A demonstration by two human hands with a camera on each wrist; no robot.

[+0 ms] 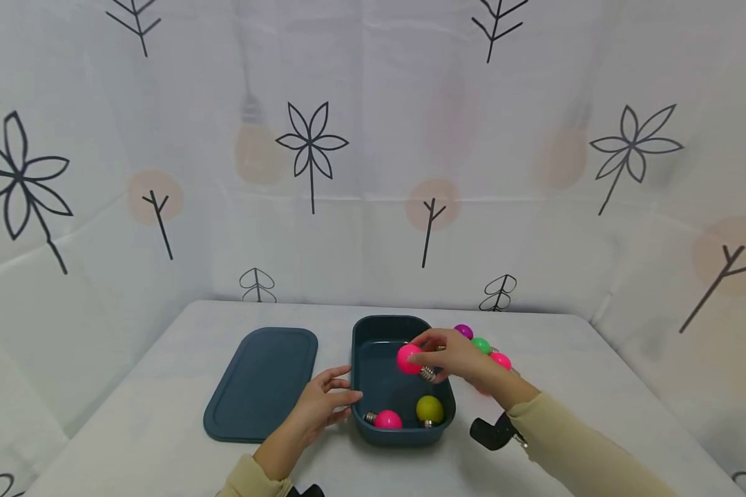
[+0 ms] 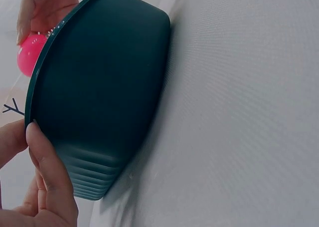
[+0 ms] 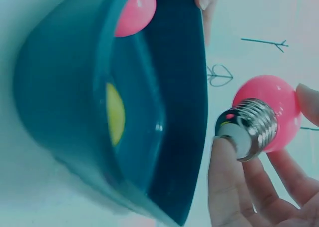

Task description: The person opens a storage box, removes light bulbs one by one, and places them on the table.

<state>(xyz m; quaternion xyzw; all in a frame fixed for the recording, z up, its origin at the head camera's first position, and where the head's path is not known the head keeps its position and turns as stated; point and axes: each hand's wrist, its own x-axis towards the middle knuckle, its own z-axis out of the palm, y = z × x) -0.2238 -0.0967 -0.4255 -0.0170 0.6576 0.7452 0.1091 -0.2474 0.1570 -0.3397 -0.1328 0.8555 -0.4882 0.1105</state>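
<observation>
My right hand [image 1: 456,355] holds a pink light bulb [image 1: 408,359] over the dark teal container [image 1: 404,437], gripping it between thumb and fingers. In the right wrist view the silver screw base [image 3: 256,124] of this bulb points toward the container. Inside, at the near end, lie another pink bulb [image 1: 388,420] and a yellow bulb [image 1: 430,408]. At the container's left side, my left hand [image 1: 320,407] pinches the rim. The left wrist view has one finger [image 2: 47,152] against the outer wall, just under the edge.
To the left, a flat teal lid [image 1: 264,383] lies on the white table [image 1: 161,414]. Beyond my right hand are a purple bulb [image 1: 463,331], a green bulb [image 1: 481,344] and a pink one [image 1: 501,360], partly hidden by the arm. A patterned white cloth [image 1: 373,241] hangs behind.
</observation>
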